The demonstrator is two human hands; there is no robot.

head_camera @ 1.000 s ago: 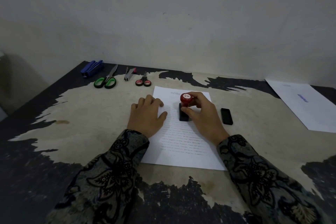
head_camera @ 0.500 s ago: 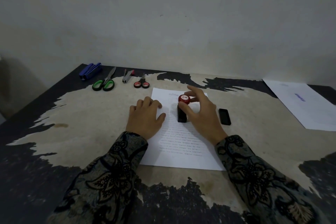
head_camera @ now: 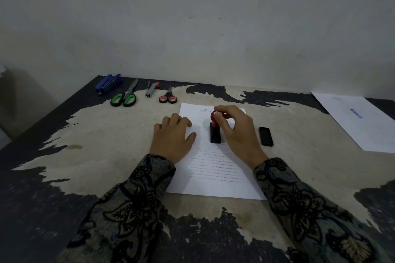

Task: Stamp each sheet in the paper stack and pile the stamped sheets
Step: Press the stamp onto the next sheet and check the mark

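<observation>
A printed white sheet (head_camera: 215, 168) lies in front of me on the worn table. A stamp (head_camera: 215, 134) with a black base and a red knob stands on the sheet's upper part. My right hand (head_camera: 237, 132) grips the red knob from above with curled fingers. My left hand (head_camera: 173, 136) lies flat with its fingers on the sheet's left edge. A stamped sheet (head_camera: 359, 121) with a blue mark lies at the far right.
A black stamp cap (head_camera: 266, 136) lies just right of the sheet. Along the back left sit a blue stapler (head_camera: 108, 83), green-handled scissors (head_camera: 125, 96), a grey staple remover (head_camera: 151, 88) and small red-handled scissors (head_camera: 168, 97). A wall stands behind the table.
My right hand's fingers, spread over the knob half a second ago, have curled round it again. The stamp stays on the sheet. My left hand has not moved.
</observation>
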